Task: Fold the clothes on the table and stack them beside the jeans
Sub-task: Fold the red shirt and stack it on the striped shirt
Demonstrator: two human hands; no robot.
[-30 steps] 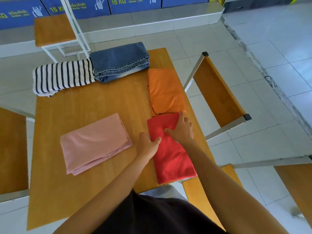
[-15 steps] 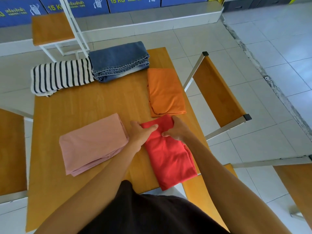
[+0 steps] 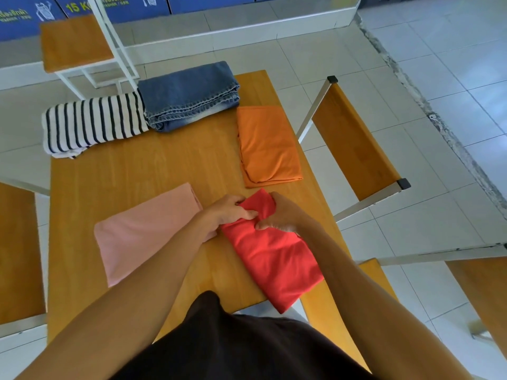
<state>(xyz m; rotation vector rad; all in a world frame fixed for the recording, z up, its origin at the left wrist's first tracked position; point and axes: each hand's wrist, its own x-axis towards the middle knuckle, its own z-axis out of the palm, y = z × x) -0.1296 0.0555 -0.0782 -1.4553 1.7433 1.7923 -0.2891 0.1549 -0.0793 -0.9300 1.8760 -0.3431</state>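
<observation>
A red garment (image 3: 274, 256) lies folded at the table's near right, its near end hanging over the edge. My left hand (image 3: 230, 209) and my right hand (image 3: 282, 212) both pinch its far end, which is lifted and bunched between them. Folded blue jeans (image 3: 189, 94) sit at the far edge of the wooden table (image 3: 137, 174). A striped black-and-white garment (image 3: 93, 123) lies folded to the left of the jeans, touching them. A folded orange garment (image 3: 267, 145) lies near the right edge. A folded pink garment (image 3: 145, 231) lies left of my left hand.
A wooden chair with a metal frame (image 3: 354, 141) stands right of the table. Another chair seat (image 3: 367, 272) is at the near right, and a wooden stool (image 3: 74, 42) beyond the far edge. A chair edge (image 3: 19, 253) shows at the left.
Both hands went from pressing flat on the red garment to gripping its far end and raising it. The garment has turned slightly, its far end shifting left.
</observation>
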